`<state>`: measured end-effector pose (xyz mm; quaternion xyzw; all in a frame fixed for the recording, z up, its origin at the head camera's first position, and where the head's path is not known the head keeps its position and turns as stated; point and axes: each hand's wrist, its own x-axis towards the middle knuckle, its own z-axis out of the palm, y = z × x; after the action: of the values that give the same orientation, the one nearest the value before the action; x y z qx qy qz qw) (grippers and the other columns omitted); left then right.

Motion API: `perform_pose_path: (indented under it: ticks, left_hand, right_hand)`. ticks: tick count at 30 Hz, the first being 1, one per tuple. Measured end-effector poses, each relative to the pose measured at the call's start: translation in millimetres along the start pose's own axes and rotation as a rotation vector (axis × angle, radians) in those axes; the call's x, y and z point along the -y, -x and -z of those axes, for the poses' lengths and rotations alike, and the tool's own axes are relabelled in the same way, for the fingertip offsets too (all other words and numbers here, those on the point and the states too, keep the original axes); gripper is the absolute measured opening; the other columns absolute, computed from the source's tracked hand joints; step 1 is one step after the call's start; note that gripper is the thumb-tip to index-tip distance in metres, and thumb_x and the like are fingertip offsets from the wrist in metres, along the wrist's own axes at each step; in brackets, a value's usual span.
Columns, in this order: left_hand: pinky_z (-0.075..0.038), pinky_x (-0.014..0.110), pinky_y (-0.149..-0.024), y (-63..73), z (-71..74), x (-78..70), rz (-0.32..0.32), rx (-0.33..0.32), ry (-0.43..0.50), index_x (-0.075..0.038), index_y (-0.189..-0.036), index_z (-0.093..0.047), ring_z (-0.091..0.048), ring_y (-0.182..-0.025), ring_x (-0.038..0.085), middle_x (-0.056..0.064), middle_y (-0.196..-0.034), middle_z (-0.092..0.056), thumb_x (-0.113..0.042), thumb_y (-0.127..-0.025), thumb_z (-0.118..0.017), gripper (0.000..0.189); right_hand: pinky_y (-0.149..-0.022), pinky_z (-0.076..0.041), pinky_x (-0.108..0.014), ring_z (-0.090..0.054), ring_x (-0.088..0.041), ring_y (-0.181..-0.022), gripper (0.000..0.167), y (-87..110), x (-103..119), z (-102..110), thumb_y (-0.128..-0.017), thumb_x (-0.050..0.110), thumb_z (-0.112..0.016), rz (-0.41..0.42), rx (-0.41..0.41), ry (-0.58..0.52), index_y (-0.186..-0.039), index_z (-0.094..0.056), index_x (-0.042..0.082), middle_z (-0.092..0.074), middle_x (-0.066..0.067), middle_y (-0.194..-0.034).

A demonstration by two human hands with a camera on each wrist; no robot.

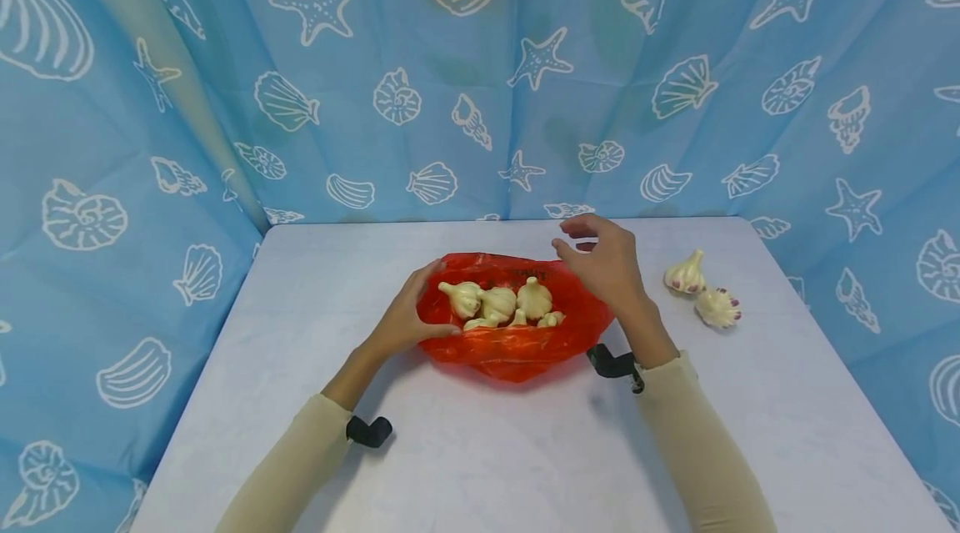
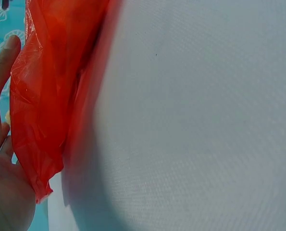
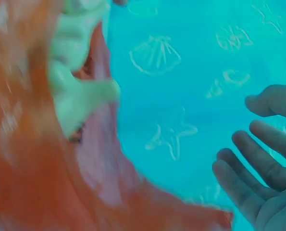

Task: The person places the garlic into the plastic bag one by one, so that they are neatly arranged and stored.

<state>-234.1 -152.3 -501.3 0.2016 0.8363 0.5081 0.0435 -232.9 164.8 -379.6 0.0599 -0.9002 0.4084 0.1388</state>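
A red plastic bag (image 1: 510,354) lies mouth-open near the middle of the table, with several garlic bulbs (image 1: 534,298) showing inside. My left hand (image 1: 405,318) holds the bag's left end, its thumb along the front rim and its fingers at the back left edge. In the left wrist view the bag (image 2: 46,96) hides part of those fingers. Above the bag's right end is my right hand (image 1: 609,262), thumb and fingers apart and nothing between them. The right wrist view shows this hand (image 3: 263,178) away from the bag's rim, with a blurred garlic bulb (image 3: 80,96) in the mouth.
To the right of the bag, two more garlic bulbs (image 1: 685,273) lie close together on the white tabletop (image 1: 487,458). A blue curtain (image 1: 480,99) with white shells and starfish hangs behind the table and along both sides.
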Motion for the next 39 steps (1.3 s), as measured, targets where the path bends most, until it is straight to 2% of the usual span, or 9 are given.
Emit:
perform_pose_path:
  ticks: [6, 10, 15, 20, 26, 34, 36, 39]
  left_hand:
    - [-0.043, 0.053, -0.100, 1.6, 0.0, 1.7, 0.006, -0.001, -0.003, -0.019, -0.154, -0.026, -0.031, -0.140, 0.025, 0.001, -0.153, -0.033, -0.031, -0.072, -0.087, 0.103]
    - [-0.040, 0.053, -0.104, 2.3, 0.0, -0.2, -0.001, -0.004, 0.002, -0.017, -0.154, -0.026, -0.031, -0.140, 0.024, 0.000, -0.153, -0.033, -0.028, -0.072, -0.088, 0.103]
    - [-0.036, 0.054, -0.107, 3.5, 1.3, -1.7, -0.014, -0.007, 0.000, -0.016, -0.154, -0.026, -0.030, -0.141, 0.025, 0.002, -0.153, -0.032, -0.026, -0.073, -0.087, 0.103]
    - [-0.038, 0.054, -0.105, 4.5, 3.6, -0.1, -0.012, -0.021, -0.010, -0.018, -0.154, -0.027, -0.031, -0.141, 0.024, 0.001, -0.153, -0.034, -0.027, -0.072, -0.087, 0.102]
    - [-0.040, 0.056, -0.103, 5.2, 4.6, -0.6, -0.014, -0.027, -0.014, -0.016, -0.153, -0.028, -0.032, -0.140, 0.026, 0.002, -0.152, -0.035, -0.027, -0.072, -0.087, 0.101]
    - [-0.040, 0.054, -0.103, 6.0, 4.6, -2.7, -0.015, -0.017, -0.003, -0.015, -0.153, -0.027, -0.031, -0.140, 0.028, 0.003, -0.153, -0.034, -0.027, -0.073, -0.087, 0.101]
    - [-0.040, 0.055, -0.103, 5.8, 4.4, -3.0, -0.017, -0.019, 0.003, -0.015, -0.153, -0.027, -0.031, -0.140, 0.028, 0.003, -0.153, -0.034, -0.026, -0.073, -0.087, 0.101]
    - [-0.042, 0.054, -0.101, 5.6, 3.4, -2.0, -0.007, -0.019, 0.004, -0.016, -0.153, -0.027, -0.032, -0.140, 0.027, 0.003, -0.152, -0.035, -0.027, -0.073, -0.087, 0.101]
  right_hand:
    - [-0.088, -0.054, -0.046, -0.061, -0.029, -0.107, 0.035, -3.9, -18.8, 31.9, -0.089, 0.025, -0.072, -0.064, -0.086, 0.071, -0.119, -0.066, 0.007, -0.066, -0.012, -0.118]
    - [-0.091, -0.052, -0.047, -0.059, -0.031, -0.111, 0.040, 0.7, -42.9, 53.2, -0.092, 0.030, -0.068, -0.167, -0.113, 0.128, -0.123, -0.063, 0.007, -0.063, -0.013, -0.123]
    - [-0.093, -0.050, -0.051, -0.058, -0.036, -0.112, 0.039, 17.0, -80.3, 72.8, -0.094, 0.030, -0.063, -0.238, -0.155, 0.175, -0.123, -0.061, 0.003, -0.061, -0.019, -0.123]
    - [-0.093, -0.049, -0.052, -0.057, -0.038, -0.112, 0.039, 38.5, -114.5, 85.4, -0.095, 0.027, -0.061, -0.292, -0.190, 0.194, -0.124, -0.060, 0.000, -0.061, -0.021, -0.122]
    - [-0.094, -0.048, -0.054, -0.055, -0.039, -0.116, 0.042, 59.4, -143.3, 98.2, -0.097, 0.028, -0.057, -0.400, -0.204, 0.219, -0.130, -0.057, 0.002, -0.059, -0.022, -0.127]
    - [-0.097, -0.045, -0.056, -0.049, -0.039, -0.124, 0.050, 70.6, -174.2, 103.6, -0.096, 0.032, -0.058, -0.481, -0.244, 0.220, -0.136, -0.052, 0.003, -0.054, -0.021, -0.135]
    - [-0.097, -0.044, -0.057, -0.047, -0.041, -0.126, 0.054, 71.8, -180.0, 105.0, -0.095, 0.034, -0.059, -0.501, -0.235, 0.218, -0.139, -0.050, 0.003, -0.052, -0.022, -0.137]
    - [-0.096, -0.043, -0.060, -0.043, -0.045, -0.128, 0.062, 73.3, -185.7, 106.5, -0.094, 0.038, -0.062, -0.552, -0.174, 0.206, -0.143, -0.045, 0.004, -0.046, -0.025, -0.142]
